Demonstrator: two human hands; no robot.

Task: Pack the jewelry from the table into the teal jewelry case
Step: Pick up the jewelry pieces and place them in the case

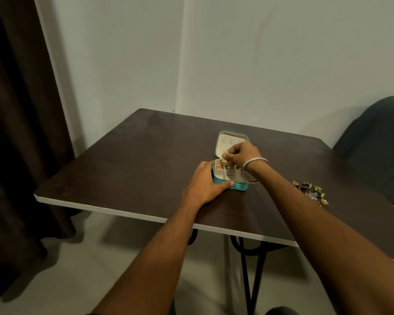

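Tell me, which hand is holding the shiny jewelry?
The right hand, wearing a bracelet, pinches a gold piece above the teal case; the left hand only grips it.

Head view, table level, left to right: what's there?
curtain → left hand → teal jewelry case → loose jewelry pile → dark chair. Right hand, pinching a gold piece over the case, left out.

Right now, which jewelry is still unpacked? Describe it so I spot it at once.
On the dark table, look right of the open teal jewelry case, toward the right edge. The loose jewelry is a small scattered heap of gold and dark pieces on bare tabletop, unlike the gold piece the right hand pinches over the case.
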